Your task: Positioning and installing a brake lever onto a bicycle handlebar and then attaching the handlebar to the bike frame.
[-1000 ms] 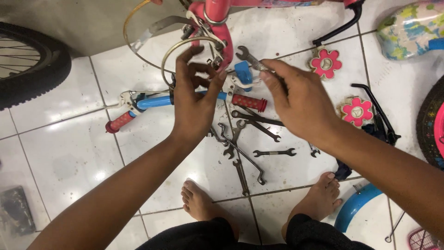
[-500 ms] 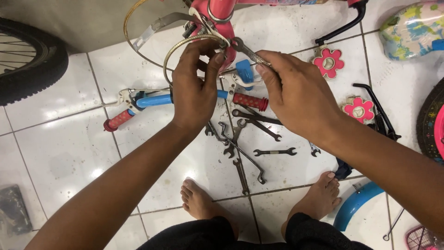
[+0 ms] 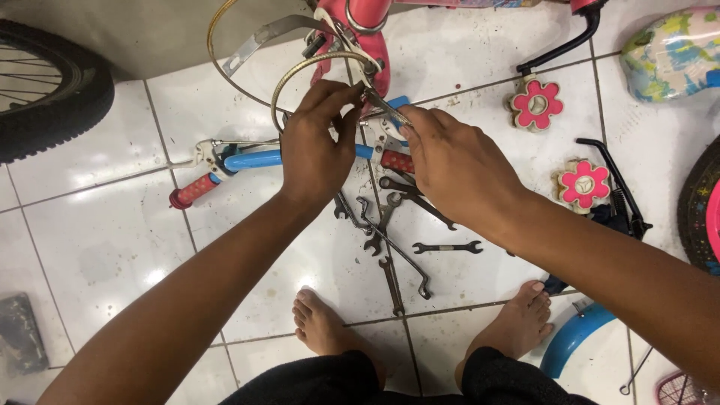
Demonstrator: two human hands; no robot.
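Left hand [image 3: 315,154] fingers pinch the brake part [image 3: 361,75] on the pink frame [image 3: 367,30], top centre | right hand [image 3: 450,161] grips a spanner [image 3: 386,105] there, probably on a nut | fitting unfinished; spare spanners [image 3: 390,225] lie mid-floor.

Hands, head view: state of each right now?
Left hand: closed, pinching the looped metal brake cable at the pink bike frame.
Right hand: closed on a slim steel wrench.
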